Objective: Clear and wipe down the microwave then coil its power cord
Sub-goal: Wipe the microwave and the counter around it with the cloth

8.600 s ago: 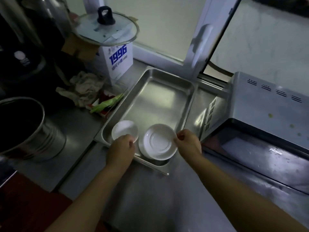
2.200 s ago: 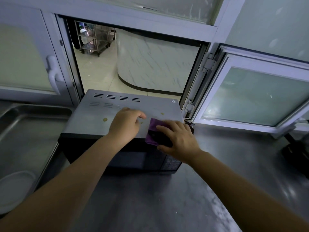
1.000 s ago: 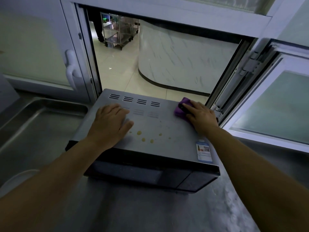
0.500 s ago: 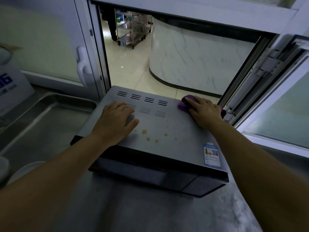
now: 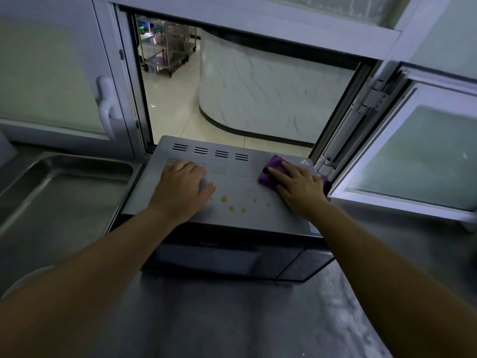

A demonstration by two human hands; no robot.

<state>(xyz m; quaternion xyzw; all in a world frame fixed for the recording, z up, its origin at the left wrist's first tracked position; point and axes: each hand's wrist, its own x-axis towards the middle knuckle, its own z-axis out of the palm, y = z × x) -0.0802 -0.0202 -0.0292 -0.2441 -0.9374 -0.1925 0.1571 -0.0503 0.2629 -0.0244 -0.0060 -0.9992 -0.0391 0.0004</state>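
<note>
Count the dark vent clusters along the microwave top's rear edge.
4, in one row on the microwave: far-left vent, second vent, third vent, and fourth vent nearest the purple cloth. A fainter row lies partly under the left hand.

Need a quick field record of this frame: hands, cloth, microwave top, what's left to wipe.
left hand: flat on microwave top, bracing
right hand: presses cloth at rear right of the top
spots: yellowish drips mid-top, between the hands, unwiped
door: closed
cord: not in view
tray: on the counter, left of microwave
</note>
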